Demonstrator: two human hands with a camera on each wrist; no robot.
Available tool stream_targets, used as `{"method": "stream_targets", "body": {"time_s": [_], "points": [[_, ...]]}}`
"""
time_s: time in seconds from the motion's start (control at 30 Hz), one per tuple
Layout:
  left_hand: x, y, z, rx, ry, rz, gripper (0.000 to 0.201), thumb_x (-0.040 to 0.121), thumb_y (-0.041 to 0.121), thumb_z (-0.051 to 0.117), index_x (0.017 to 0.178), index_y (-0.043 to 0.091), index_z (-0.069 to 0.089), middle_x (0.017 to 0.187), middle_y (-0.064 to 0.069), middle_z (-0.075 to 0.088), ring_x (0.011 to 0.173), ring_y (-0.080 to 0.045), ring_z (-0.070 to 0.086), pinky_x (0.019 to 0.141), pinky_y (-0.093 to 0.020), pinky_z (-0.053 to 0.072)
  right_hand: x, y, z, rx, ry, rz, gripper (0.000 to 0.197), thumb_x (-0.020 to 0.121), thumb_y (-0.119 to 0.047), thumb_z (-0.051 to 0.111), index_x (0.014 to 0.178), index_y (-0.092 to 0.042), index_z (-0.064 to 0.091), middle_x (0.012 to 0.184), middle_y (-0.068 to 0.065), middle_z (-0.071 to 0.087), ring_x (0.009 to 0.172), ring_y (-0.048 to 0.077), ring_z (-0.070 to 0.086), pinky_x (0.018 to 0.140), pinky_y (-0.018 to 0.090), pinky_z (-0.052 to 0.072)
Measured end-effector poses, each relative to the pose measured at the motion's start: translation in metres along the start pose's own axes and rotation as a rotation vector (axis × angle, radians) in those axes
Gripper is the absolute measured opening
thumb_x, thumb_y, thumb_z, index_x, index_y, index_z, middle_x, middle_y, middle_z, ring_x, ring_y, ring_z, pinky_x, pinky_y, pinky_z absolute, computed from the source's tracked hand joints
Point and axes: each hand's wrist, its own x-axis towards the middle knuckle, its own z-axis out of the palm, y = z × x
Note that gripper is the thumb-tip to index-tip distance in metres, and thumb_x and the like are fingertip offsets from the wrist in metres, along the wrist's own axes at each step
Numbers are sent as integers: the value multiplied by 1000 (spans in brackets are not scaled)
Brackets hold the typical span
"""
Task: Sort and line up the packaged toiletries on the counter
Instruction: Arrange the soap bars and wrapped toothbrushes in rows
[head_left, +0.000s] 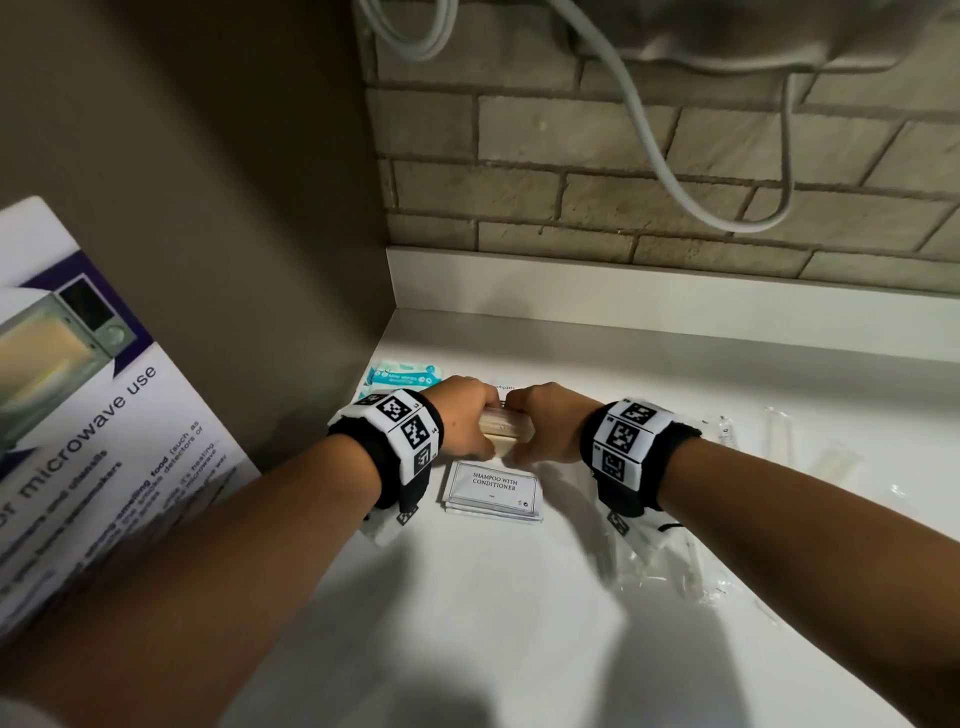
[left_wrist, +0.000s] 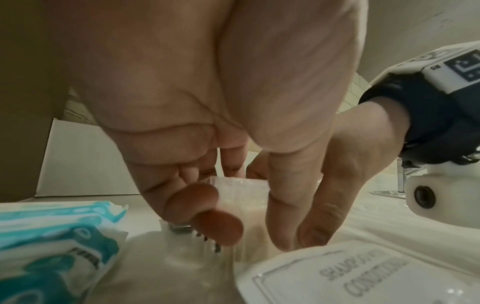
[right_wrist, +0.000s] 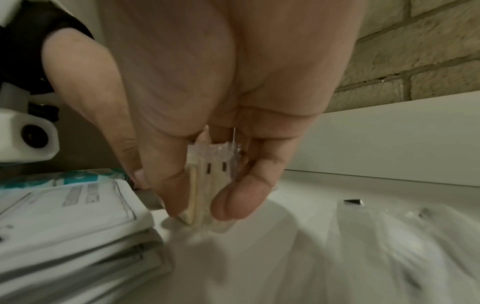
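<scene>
We see both hands – left hand (head_left: 464, 415), right hand (head_left: 545, 423) – pinching a stack of pale comb-like items in clear plastic wrap (head_left: 505, 428) on the white counter (head_left: 701, 374). White shampoo sachets (head_left: 492, 491) lie at 6 o'clock of it, teal wipes pack (head_left: 405, 375) approx. 10 o'clock.

In the head view, the fingers of the left hand (head_left: 464, 415) and right hand (head_left: 545, 423) curl out of sight around a bundle of clear-wrapped items (head_left: 506, 427); what the wrappers contain cannot be told. A white packet (head_left: 501, 387) beyond the knuckles shows only a fragment of print. The wipes pack (head_left: 405, 375) is partly hidden by the left wrist. At the right, the clear packets (head_left: 670, 561) are smeared by blur. The microwave notice (head_left: 93, 415) is cut off by the left edge. In the left wrist view, the sachet (left_wrist: 363, 275) runs off the lower right corner, its lettering blurred.
</scene>
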Motion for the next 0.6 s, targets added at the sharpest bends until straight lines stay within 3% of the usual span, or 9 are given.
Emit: {"method": "stream_targets", "body": {"time_s": [0.13, 0.3, 0.43, 0.6], "points": [[-1, -1, -1, 2, 27, 1, 39, 75, 21, 74, 113, 20, 64, 100, -1, 57, 86, -19, 54, 73, -23, 39, 2, 0, -3, -12, -2, -4, 38, 74, -34, 74, 105, -17, 62, 100, 6, 68, 80, 20, 52, 69, 26, 39], [-3, -2, 4, 21, 3, -10, 38, 78, 24, 70, 115, 21, 65, 102, -2, 46, 89, -22, 53, 76, -25, 40, 4, 2, 2, -9, -5, 16, 36, 73, -33, 74, 103, -17, 63, 99, 6, 68, 88, 25, 59, 70, 26, 39], [-5, -3, 0, -61, 0, -24, 37, 79, 19, 69, 115, 20, 64, 106, -4, 60, 85, -21, 59, 77, -28, 49, 5, 5, 1, 23, -11, 38, 38, 74, -33, 75, 106, -16, 63, 100, 6, 68, 81, 19, 52, 70, 27, 38], [-6, -10, -3, -195, 44, -91, 41, 78, 20, 72, 111, 24, 47, 104, -2, 63, 90, -22, 63, 85, -36, 53, 4, 9, -1, 177, 20, 88, 52, 71, -30, 81, 115, -15, 58, 106, 3, 66, 83, 19, 55, 76, 28, 46]]}}
